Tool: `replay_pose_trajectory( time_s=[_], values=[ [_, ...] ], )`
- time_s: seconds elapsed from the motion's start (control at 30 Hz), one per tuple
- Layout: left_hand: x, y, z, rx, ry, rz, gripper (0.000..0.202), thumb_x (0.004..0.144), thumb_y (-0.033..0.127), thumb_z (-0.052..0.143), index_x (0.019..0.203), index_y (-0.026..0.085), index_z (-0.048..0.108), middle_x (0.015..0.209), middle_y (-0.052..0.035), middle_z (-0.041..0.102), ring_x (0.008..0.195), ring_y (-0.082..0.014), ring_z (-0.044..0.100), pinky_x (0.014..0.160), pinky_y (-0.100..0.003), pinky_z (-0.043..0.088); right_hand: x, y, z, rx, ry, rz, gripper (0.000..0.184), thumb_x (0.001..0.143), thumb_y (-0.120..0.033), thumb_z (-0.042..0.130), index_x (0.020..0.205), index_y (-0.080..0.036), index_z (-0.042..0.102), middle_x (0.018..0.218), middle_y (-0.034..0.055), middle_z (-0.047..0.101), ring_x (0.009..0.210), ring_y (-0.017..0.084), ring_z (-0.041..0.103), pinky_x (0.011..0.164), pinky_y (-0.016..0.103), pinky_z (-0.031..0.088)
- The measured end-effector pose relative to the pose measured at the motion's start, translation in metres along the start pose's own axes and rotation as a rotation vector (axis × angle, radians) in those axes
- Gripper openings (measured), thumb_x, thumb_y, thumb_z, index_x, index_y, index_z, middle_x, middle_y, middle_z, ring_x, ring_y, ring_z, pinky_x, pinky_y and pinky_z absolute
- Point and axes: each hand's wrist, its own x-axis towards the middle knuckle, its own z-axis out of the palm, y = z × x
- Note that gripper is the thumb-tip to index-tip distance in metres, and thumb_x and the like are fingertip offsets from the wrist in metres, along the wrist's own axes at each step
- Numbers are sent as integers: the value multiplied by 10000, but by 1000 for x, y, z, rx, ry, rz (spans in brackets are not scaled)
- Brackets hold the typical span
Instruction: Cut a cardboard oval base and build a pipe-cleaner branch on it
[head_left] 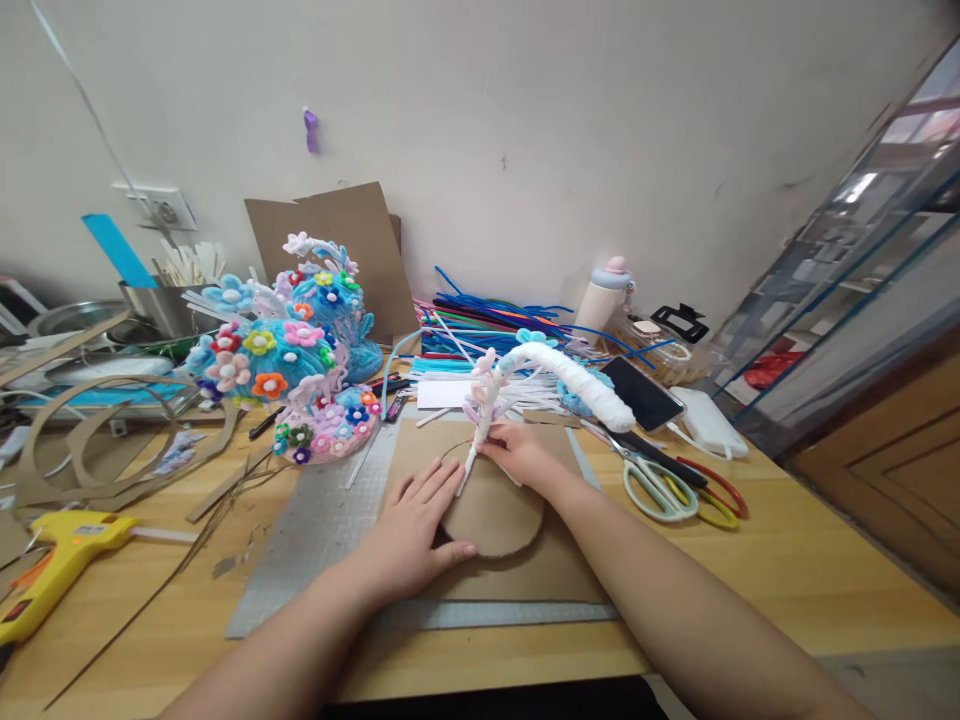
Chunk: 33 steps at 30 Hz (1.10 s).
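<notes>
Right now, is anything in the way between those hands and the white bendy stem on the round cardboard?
No, nothing visible is in the way. The right hand is at the lower part of the white stem, and the left hand rests on the cardboard disc, fingertips beside the stem's foot.

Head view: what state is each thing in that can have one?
Left hand: open, on cardboard disc
Right hand: gripping white stem
White stem: upright, arched over
Cardboard disc: flat
Bottle: upright, lid on
Phone: screen dark
Glue gun: on its side
Green-handled scissors: blade opening unclear
</notes>
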Motion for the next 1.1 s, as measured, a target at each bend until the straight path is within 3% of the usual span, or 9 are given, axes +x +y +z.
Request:
replay_pose_trajectory(
  time_s=[0.13,0.33,0.7,0.8,0.9,1.1],
  values=[
    [0,0,0,-11,-4,2,809,819,610,490,1473,295,132,1550,-38,160,1420,-271,133,1122,-510,164,1,1,0,3,5,-4,103,786,-183,632,813,-202,729,859,48,698,791,190,613,723,310,448],
    [-1,-1,2,-25,28,19,821,819,595,505,1475,298,110,1547,-51,172,1417,-267,147,1122,-509,162,5,1,0,20,25,-37,115,778,-175,641,841,-207,731,977,64,686,936,209,611,833,336,446],
    [-1,0,0,-31,24,24,832,808,608,508,1474,292,121,1547,-51,191,1412,-276,162,1120,-516,135,9,2,-1,-23,-9,-25,127,782,-199,637,838,-230,746,909,47,728,879,216,638,803,333,445],
    [6,1,-4,-64,86,-9,598,874,534,445,1416,325,306,1481,-33,361,1350,-273,299,1103,-515,152,9,3,-1,-47,-3,-8,127,780,-215,644,851,-236,747,935,55,723,913,234,627,833,364,425],
    [24,0,-12,-40,174,-85,366,940,371,352,1260,339,527,1286,-28,546,1202,-250,444,1034,-483,258,8,5,-1,-51,-11,-4,129,777,-228,656,868,-248,745,927,45,722,921,238,620,837,373,412],
    [67,-11,-18,81,185,127,323,918,252,432,1108,388,654,1021,-26,604,1049,-231,485,934,-401,336,11,9,1,-2,-19,-24,107,774,-219,661,834,-243,747,912,39,717,910,222,616,841,358,417]
  ],
)
